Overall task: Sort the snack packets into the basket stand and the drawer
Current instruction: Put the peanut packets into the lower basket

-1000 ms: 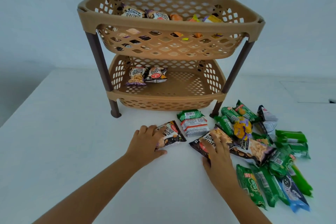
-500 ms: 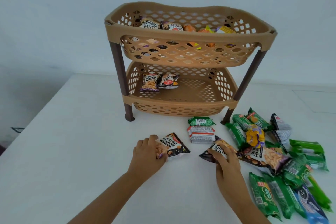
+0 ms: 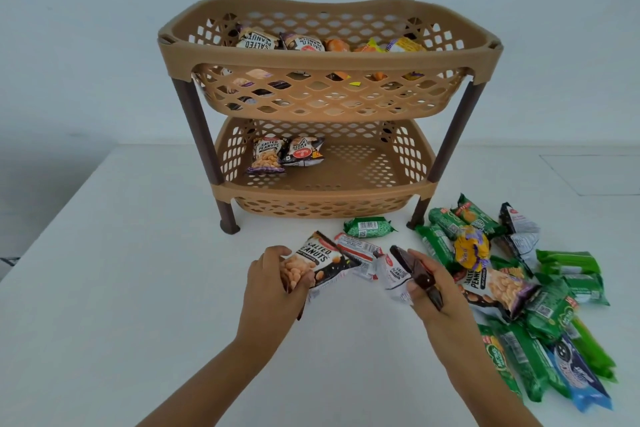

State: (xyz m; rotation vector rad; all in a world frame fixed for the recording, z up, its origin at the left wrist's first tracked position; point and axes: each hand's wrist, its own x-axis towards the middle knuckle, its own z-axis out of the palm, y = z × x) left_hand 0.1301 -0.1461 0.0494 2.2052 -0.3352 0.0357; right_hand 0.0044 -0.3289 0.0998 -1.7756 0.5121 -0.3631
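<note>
A tan two-tier basket stand (image 3: pixel 325 59) with brown legs stands on the white table (image 3: pixel 121 270). Its top basket holds several packets; the lower basket (image 3: pixel 346 192) holds two salted peanuts packets (image 3: pixel 268 154). My left hand (image 3: pixel 273 284) grips a black salted peanuts packet (image 3: pixel 320 262), lifted off the table. My right hand (image 3: pixel 436 291) grips another salted peanuts packet (image 3: pixel 398 276), tilted and raised. A pile of green, blue and yellow snack packets (image 3: pixel 540 305) lies to the right of my right hand.
A green packet (image 3: pixel 369 227) and a white-red packet (image 3: pixel 360 250) lie on the table between my hands and the stand. A pale wall rises behind the stand. The table's left edge runs diagonally at the left.
Both hands have closed on their peanut packets and lifted them off the table. The camera view has shifted, so the stand sits lower and further right in view.
</note>
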